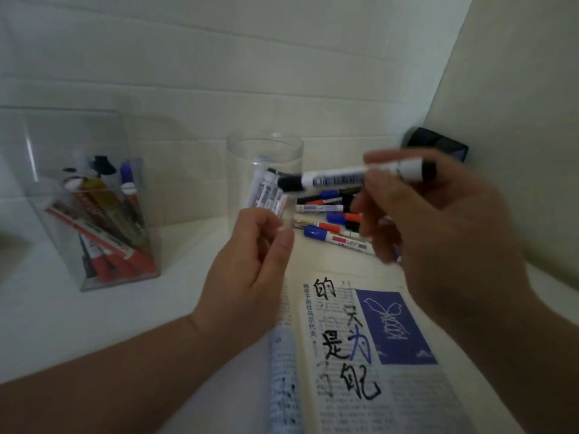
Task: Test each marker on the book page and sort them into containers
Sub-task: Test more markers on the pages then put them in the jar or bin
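My right hand [438, 220] grips a white marker with a black cap [332, 178], held level above the table with its capped end pointing left. My left hand [253, 264] hovers just below that end, fingers loosely curled and holding nothing. Under both hands lies the open book page [376, 355], marked with large black and blue characters. A pile of loose markers [332, 220] with blue, red and black caps lies beyond the book. A clear round jar [266, 170] holds a few markers. A clear square box [91, 214] at left holds several more.
A black object [438, 142] sits at the back right against the wall. White tiled wall runs behind the table. A cream panel rises along the right side. The white tabletop stretches between the square box and the book.
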Demonstrator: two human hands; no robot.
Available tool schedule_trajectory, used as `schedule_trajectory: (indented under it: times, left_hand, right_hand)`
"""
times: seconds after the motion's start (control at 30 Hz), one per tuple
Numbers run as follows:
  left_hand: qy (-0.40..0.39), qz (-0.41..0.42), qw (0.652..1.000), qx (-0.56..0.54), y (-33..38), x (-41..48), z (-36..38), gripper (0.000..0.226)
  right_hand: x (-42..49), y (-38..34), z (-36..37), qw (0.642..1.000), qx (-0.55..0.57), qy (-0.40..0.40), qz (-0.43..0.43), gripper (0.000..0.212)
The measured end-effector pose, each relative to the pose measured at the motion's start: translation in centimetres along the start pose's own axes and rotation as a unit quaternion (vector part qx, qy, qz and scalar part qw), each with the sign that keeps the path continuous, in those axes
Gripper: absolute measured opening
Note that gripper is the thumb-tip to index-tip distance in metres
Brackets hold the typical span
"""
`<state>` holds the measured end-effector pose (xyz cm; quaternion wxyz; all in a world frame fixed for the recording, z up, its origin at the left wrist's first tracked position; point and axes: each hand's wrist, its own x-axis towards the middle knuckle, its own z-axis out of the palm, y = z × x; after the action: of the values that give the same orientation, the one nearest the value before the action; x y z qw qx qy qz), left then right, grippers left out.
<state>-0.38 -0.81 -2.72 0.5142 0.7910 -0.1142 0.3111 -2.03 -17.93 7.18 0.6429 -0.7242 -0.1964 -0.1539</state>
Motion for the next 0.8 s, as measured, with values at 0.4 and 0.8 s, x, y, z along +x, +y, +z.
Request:
schedule_trajectory:
  times: [0.4,0.8]
  left_hand:
    - [-0.151,0.083,0.978,0.116,-0.4,-0.2,-0.3,0.013]
    - [-0.275,0.08,0.911,0.297,-0.1,0.1,-0.7,0.019]
  right_hand:
    - [10.5,-1.0,4.3,0.984,-0.015,0.143,-0.101,0.018]
    - [9.5,4.3,0.4,0.95,-0.31,0.016,0.036,0.012]
